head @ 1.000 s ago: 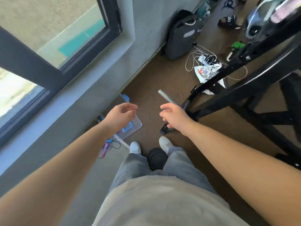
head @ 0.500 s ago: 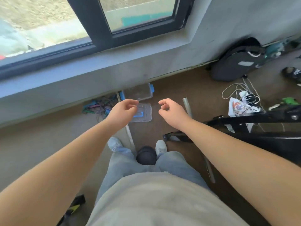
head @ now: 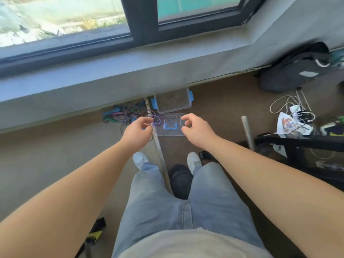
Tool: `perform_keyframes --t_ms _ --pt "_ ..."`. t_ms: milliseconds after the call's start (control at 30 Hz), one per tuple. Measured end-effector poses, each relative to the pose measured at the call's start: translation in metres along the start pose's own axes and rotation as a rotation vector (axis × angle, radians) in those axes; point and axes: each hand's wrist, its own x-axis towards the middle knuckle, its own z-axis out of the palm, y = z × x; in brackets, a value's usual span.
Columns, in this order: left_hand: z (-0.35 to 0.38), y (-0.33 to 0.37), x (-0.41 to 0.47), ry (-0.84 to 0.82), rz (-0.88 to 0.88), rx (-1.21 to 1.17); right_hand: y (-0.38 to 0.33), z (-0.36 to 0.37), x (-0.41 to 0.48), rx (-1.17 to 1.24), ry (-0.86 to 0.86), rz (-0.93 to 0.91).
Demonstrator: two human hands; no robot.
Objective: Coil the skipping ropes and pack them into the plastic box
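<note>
Skipping ropes (head: 122, 114) lie tangled on the floor by the wall, just left of the open plastic box (head: 174, 109). Left hand (head: 138, 131) and right hand (head: 197, 127) hover above, fingers loosely curled, apparently empty. Recommend freeing one rope before coiling.

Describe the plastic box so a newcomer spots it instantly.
Find the grey wall under the window. At its foot, right of the tangled skipping ropes, sits the plastic box. Unlike the flat lid beside it, it is deep, open-topped, with blue side clips.

Bright daylight from the window (head: 130, 19) — soft shadows, overexposed panes, bowed edges, slight motion blur.
</note>
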Motion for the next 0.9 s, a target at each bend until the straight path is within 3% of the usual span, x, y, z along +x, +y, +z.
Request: perform_keyframes --t_ms 200,467,667,900 --pt "0.011 -0.051 0.067 0.054 -0.113 -0.054 0.003 0.050 0.080 -0.016 -0.104 -0.021" --pt "0.089 -0.138 0.199 0.154 -0.231 -0.183 0.069 0.128 0.239 -0.087 -0.179 -0.076" --pt "0.163 -0.227 0.309 0.276 -0.342 -0.345 0.127 0.242 0.364 -0.177 -0.224 -0.117" --pt "0.207 -0.322 0.428 0.337 -0.297 -0.268 0.166 0.358 0.479 -0.296 -0.285 -0.225"
